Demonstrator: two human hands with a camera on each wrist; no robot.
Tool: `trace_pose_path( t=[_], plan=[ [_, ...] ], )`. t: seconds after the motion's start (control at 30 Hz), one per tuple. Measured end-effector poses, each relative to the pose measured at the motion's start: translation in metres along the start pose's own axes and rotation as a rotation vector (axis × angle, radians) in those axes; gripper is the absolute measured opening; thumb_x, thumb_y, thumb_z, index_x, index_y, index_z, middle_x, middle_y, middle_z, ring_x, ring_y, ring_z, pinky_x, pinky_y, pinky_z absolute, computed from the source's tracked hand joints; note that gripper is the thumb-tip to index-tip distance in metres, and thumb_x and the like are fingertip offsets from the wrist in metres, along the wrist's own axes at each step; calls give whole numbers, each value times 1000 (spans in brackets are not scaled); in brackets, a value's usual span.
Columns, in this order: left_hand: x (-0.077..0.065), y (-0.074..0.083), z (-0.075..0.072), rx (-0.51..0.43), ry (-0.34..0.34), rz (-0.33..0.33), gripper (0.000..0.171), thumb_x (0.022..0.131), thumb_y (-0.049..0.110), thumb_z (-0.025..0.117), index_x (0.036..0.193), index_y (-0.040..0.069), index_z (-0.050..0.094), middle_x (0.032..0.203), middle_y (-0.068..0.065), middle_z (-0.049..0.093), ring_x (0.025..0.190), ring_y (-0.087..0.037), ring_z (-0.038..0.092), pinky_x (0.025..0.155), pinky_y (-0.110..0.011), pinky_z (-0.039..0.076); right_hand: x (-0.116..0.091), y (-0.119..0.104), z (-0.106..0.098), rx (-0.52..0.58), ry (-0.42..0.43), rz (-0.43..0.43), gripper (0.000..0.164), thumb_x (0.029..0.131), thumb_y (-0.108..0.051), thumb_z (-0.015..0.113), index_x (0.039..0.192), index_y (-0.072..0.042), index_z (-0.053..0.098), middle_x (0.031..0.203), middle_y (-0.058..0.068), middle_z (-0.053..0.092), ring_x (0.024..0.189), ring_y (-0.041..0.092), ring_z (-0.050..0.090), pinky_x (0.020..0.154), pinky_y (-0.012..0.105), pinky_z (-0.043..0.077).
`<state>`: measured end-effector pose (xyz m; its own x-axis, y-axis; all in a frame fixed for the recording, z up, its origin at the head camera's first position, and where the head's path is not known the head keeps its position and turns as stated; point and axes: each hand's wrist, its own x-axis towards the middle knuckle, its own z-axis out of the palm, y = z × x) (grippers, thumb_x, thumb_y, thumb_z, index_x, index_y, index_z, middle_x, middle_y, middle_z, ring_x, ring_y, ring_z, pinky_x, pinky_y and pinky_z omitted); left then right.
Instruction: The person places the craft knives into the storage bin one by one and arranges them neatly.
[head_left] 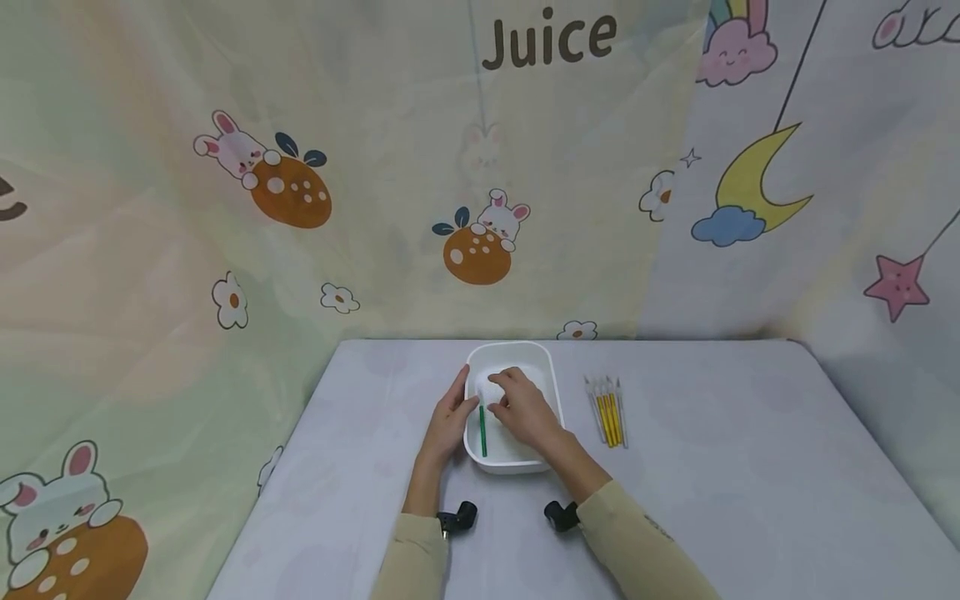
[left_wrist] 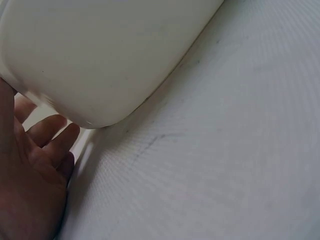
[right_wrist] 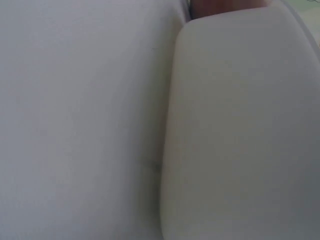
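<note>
A white tray with rounded corners and raised walls stands at the middle of the table. My left hand grips its left wall, fingers along the outside and thumb over the rim; the left wrist view shows bent fingers against the outer wall. Inside the tray, along the left side, lies a slim green pencil-like stick with a pale upper end. My right hand reaches over the tray, index finger and thumb apart beside the stick's upper end. Nothing shows between them. The tray's outer wall fills much of the right wrist view.
Right of the tray, several slim sticks in yellow and pale grey lie side by side, pointed ends away from me. The table has a pale cloth and meets a printed curtain at its back edge.
</note>
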<state>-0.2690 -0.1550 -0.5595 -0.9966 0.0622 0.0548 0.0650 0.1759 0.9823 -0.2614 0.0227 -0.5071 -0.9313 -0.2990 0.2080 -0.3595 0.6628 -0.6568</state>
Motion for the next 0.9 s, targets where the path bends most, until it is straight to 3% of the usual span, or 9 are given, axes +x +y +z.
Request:
trace_pose_path(
  t=[0.23, 0.67, 0.9],
  plan=[
    [2, -3, 0, -17, -1, -1, 61, 106, 20, 55, 162, 34, 35, 169, 15, 31, 159, -12, 24, 131, -45, 21, -4, 3, -9, -18, 106, -64, 48, 91, -9, 81, 136, -4, 65, 130, 9, 61, 89, 12, 70, 70, 17, 58],
    [-2, 2, 1, -8, 4, 8, 62, 106, 18, 55, 164, 29, 34, 170, 12, 30, 160, -14, 23, 131, -46, 21, -22, 13, -30, 28, 254, -58, 48, 91, -8, 79, 137, -8, 64, 136, 9, 59, 91, 16, 71, 81, 29, 64],
    [-2, 2, 1, -2, 2, -5, 61, 107, 20, 54, 163, 31, 34, 169, 17, 30, 159, -8, 23, 131, -41, 20, -29, 26, -43, 60, 330, -57, 49, 92, -8, 79, 138, -6, 64, 137, 14, 58, 93, 20, 72, 82, 34, 65]
  ],
)
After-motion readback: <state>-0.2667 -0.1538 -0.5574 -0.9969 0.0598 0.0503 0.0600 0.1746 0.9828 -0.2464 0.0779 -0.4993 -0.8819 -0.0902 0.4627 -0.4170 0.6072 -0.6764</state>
